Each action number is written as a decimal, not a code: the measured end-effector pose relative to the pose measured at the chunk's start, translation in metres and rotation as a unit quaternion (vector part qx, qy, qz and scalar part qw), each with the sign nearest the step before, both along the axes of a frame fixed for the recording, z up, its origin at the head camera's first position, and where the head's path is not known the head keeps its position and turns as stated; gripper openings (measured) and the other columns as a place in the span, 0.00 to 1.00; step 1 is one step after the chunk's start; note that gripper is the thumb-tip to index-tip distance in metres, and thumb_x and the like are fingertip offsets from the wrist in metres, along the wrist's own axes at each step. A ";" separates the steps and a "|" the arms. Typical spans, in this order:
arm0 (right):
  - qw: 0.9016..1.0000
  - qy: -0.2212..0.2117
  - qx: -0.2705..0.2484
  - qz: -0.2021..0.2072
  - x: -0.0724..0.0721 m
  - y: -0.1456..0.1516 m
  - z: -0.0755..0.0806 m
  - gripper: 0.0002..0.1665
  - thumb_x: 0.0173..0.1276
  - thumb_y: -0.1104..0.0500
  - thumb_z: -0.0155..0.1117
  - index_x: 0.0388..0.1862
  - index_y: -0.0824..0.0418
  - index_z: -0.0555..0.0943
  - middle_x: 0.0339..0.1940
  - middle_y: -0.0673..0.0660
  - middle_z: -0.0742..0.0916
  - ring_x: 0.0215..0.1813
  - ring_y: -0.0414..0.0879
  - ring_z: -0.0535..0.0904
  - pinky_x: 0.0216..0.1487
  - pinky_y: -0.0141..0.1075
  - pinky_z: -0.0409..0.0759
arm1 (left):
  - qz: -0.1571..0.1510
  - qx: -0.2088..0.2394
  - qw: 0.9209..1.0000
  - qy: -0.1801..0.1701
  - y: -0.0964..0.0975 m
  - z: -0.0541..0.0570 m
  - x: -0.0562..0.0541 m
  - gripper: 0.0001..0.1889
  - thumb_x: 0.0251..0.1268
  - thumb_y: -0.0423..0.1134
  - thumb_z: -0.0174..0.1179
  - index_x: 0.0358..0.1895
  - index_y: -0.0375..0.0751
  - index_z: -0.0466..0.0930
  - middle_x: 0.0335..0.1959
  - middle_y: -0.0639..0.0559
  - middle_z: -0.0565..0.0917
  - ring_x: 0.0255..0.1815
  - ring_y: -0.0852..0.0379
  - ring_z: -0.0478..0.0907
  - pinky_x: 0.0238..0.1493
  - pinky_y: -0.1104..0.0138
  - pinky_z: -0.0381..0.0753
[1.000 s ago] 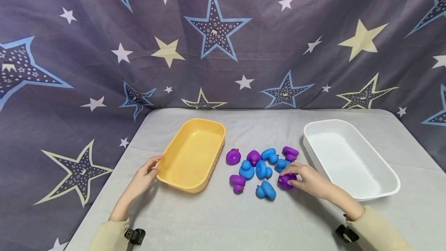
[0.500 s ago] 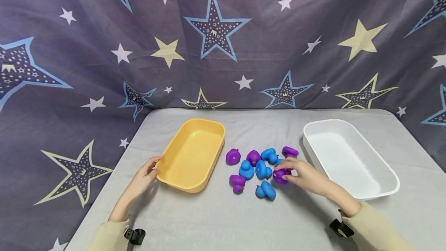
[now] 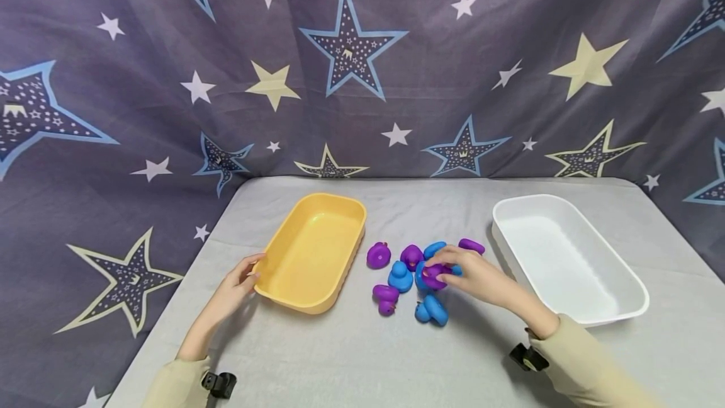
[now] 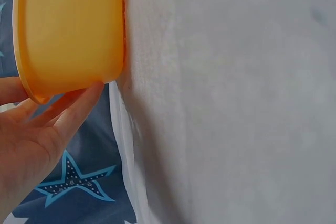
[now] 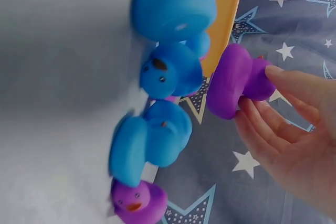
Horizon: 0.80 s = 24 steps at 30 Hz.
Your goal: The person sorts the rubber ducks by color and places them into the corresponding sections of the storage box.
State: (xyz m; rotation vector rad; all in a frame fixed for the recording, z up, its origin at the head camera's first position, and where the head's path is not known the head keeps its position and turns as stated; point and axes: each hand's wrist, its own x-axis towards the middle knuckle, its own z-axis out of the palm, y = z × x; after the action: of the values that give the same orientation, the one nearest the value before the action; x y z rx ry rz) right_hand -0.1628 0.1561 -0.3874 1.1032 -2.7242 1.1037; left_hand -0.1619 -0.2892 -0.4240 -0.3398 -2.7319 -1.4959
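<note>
My right hand (image 3: 476,277) pinches a purple rubber duck (image 3: 433,276) by its head, between thumb and fingers. In the right wrist view that purple duck (image 5: 229,82) is off the table, beside a row of blue ducks. My left hand (image 3: 231,293) holds the near left corner of a yellow tray (image 3: 311,257), thumb and fingers on either side of the rim. Under and around the right hand lie several ducks, among them a blue duck (image 3: 400,277), a purple duck (image 3: 386,299) and another blue duck (image 3: 432,310). The hand partly hides some of them.
To the right stands a white tray (image 3: 557,260) with nothing in it. The yellow tray holds nothing. A purple duck (image 3: 471,245) lies near the white tray's left side. A starry curtain (image 3: 362,80) rises behind the grey-covered table.
My right hand has moved left, lifting the purple duck from the right edge of the group to above the blue ducks. My left hand and the yellow tray stay put.
</note>
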 end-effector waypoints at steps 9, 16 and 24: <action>1.000 -0.009 -0.024 0.007 -0.007 -0.021 0.009 0.14 0.59 0.67 0.59 0.45 0.64 0.78 0.41 0.54 0.81 0.43 0.45 0.75 0.45 0.38 0.75 | -0.005 0.010 1.000 -0.001 0.000 0.001 0.000 0.19 0.65 0.27 0.43 0.59 0.27 0.61 0.54 0.27 0.67 0.43 0.59 0.71 0.34 0.72 0.74; 1.000 -0.008 -0.029 0.007 -0.013 -0.041 0.015 0.13 0.59 0.65 0.60 0.44 0.62 0.79 0.41 0.54 0.81 0.45 0.45 0.75 0.46 0.38 0.75 | -0.009 0.016 1.000 0.004 0.000 0.002 0.000 0.19 0.65 0.27 0.43 0.58 0.26 0.61 0.54 0.26 0.67 0.42 0.59 0.72 0.34 0.72 0.74; 0.999 -0.028 -0.041 0.021 -0.019 -0.063 0.017 0.14 0.59 0.66 0.59 0.46 0.63 0.79 0.43 0.56 0.80 0.46 0.47 0.75 0.46 0.39 0.75 | -0.011 0.020 1.000 0.008 0.000 0.000 0.000 0.19 0.64 0.26 0.43 0.58 0.25 0.61 0.54 0.26 0.67 0.42 0.62 0.72 0.34 0.73 0.75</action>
State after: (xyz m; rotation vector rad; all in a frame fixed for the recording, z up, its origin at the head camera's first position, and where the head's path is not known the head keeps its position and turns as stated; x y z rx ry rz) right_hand -0.1820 0.0928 -0.3701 1.1400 -2.6818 1.2577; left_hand -0.1617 -0.2892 -0.4242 -0.3812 -2.6906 -1.5427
